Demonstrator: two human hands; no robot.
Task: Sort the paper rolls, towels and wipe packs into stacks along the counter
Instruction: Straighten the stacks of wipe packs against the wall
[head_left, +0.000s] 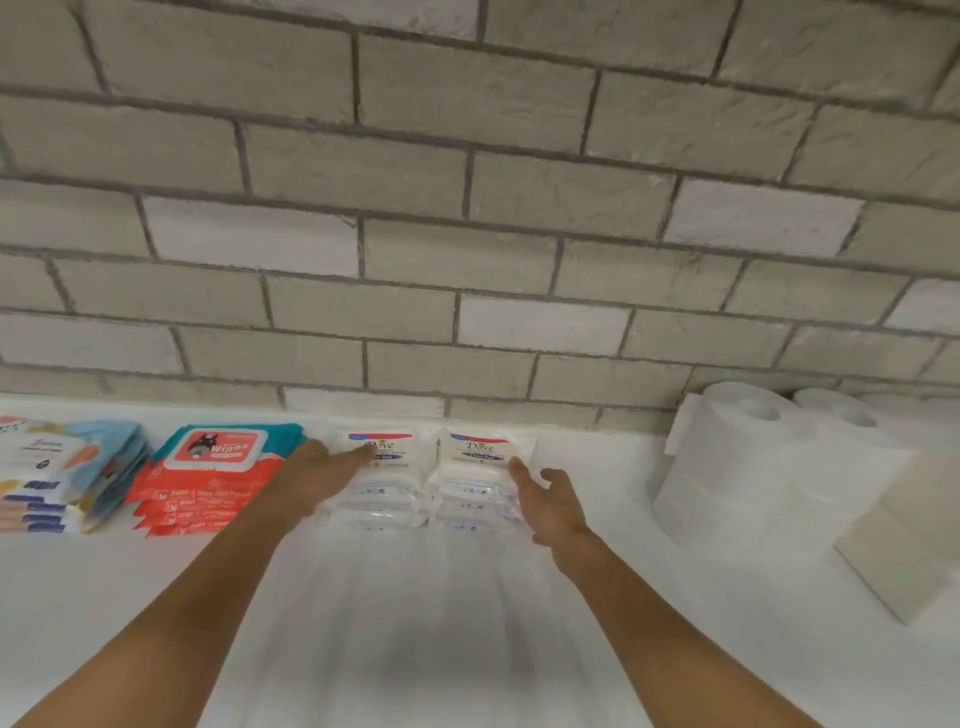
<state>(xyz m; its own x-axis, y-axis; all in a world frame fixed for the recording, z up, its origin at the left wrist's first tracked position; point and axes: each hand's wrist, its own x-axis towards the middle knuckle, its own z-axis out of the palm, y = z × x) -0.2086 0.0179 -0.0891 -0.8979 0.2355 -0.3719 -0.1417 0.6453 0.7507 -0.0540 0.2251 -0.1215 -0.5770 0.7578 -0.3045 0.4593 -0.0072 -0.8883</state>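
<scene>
While both hands flank the two stacks of Dove wipe packs, neither grip closes on anything: the left hand (317, 470) lies with straight fingers against the left side and top of the left Dove stack (387, 488), and the right hand (550, 506) is held loose and open at the right side of the right Dove stack (475, 483), its fingertips at the upper pack. Judging by that bracketing pose, the hands seem to be squaring the pair together, so the stacks stand flush and touching at the back edge of the counter (415, 623), close under the brick-tile wall (467, 260). The Dove packs are soft white pouches with a red band and blue lettering on top, several high, with slightly uneven, slumping front edges. Just to their left along the back edge sits a stack of red Wipes packs (208, 493) with a white flip lid on top and teal packs (288, 431) behind; further toward the left end is a stack of blue-and-orange wipe packs (62, 473), fanned rather than neat. Toward the right end stand white toilet paper rolls (737, 467), doubled in height, with pale folded paper towels (914, 535) in front of them. The sorting looks nearly complete.
</scene>
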